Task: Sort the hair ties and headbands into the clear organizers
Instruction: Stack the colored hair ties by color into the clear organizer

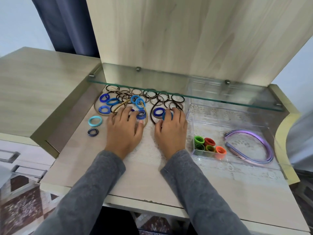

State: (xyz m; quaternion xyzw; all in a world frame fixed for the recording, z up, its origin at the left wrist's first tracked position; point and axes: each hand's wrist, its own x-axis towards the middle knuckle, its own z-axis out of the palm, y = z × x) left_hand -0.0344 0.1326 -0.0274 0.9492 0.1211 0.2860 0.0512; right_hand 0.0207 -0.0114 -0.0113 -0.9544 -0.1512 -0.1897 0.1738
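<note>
Laying the left hand (125,129) palm down on the mat (149,150), fingers straight and spread, gripping nothing. Touching striped ties (141,114) with the fingertips, thumb tip meeting the gold headband (121,106).

Bending the right hand (171,131) over a blue tie (166,116) inside the brown headband (152,114) (fingertips covering it, so no telling whether pinching or merely touching).

Spreading beyond both hands: the pile (135,97) of brown, black and blue ties, reaching back under the glass shelf (169,77), with the shelf edge overhanging its far rows. Leaving bare mat between the two hands and near the wrists.

Standing just right of the right hand: the clear tray (190,116), its left wall near the little finger. Holding purple headbands (264,146) on its right side and, at its near left corner, a small box (194,150) packed with rolled ties (208,145) in green, red and orange. Sitting behind the tray, under the shelf: another clear organizer (211,89).

Lying apart on the left, clear of the pile: a teal tie (95,120) and, nearer, a dark striped tie (92,132).
</note>
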